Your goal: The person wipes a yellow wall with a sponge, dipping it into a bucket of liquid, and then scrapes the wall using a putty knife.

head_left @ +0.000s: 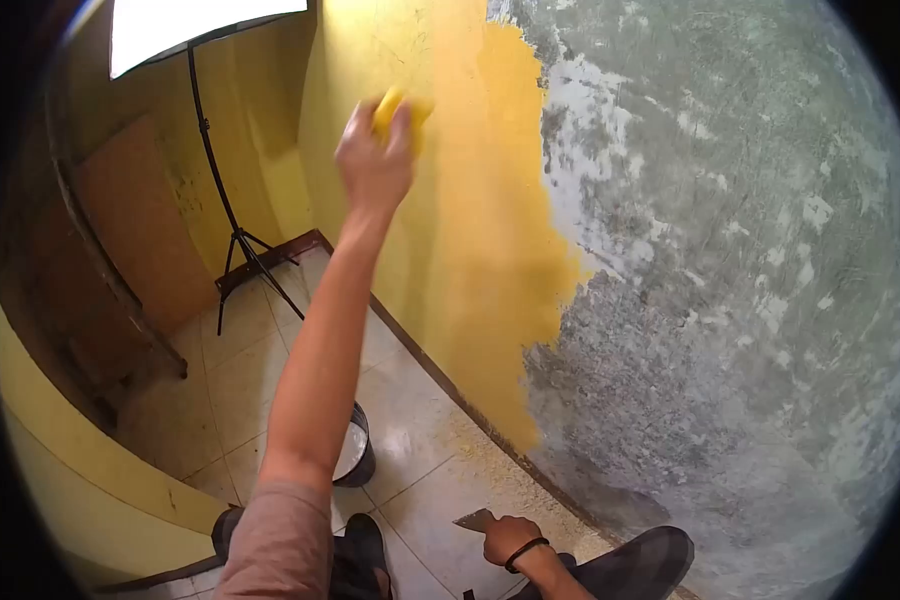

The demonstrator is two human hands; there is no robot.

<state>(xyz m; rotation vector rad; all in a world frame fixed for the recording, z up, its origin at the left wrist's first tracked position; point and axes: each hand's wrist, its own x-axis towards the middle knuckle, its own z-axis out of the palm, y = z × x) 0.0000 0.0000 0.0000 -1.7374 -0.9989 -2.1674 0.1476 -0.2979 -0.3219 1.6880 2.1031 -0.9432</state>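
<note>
My left hand [375,160] is raised high at the end of an outstretched arm, closed around a yellow sponge [402,110]. The sponge is slightly blurred and overlaps the yellow painted wall [460,180] in this view. Low down near my legs, my right hand [510,542] grips a scraper [475,520] whose flat blade points left; its handle is hidden in the fist. To the right of the yellow paint, the wall is bare grey plaster [730,220] with a ragged paint edge and whitish patches.
A black bucket [367,465] with whitish contents stands on the tiled floor, partly behind my left arm. Paint flakes [490,480] lie along the wall's foot. A tripod [238,230] carries a bright lamp panel [195,30] in the corner. Brown boards [140,220] lean at left.
</note>
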